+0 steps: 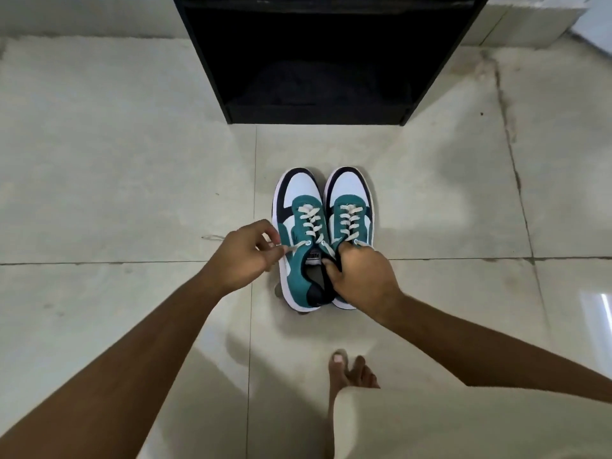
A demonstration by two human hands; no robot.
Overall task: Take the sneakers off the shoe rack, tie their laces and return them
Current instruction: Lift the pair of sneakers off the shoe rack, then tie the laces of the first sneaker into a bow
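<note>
Sneakers: a teal, white and navy pair stands side by side on the floor (132, 160), toes pointing toward the shoe rack (318, 61), the two shoes touching along their inner sides.
Left sneaker (299, 233): flat on the tiles, its white lace (309, 217) threaded through the eyelets but untied at the top, the tongue label showing.
Right sneaker (351, 207): just beside the first, its heel half hidden under a hand.
Left hand (243, 256): sits just left of the left sneaker; thumb and fingers (265, 238) are pressed together, pinching a loose end of that shoe's lace and drawing it out sideways from the top eyelet.
Lace tail (212, 238): a thin pale strand lies on the floor past the left hand; it may be the far end of the same lace, though the view is too blurred to be sure.
Right hand (362, 276): curled over the collars of both shoes, fingers hooked down into the openings and gripping where the two sneakers meet.
Shoe rack: black, open-fronted, standing on the floor well apart from the pair, at the far edge of the tiled area; its lowest shelf is dark.
Foot (351, 372): a bare foot rests on the floor near the pair, beside a pale garment (463, 422).
</note>
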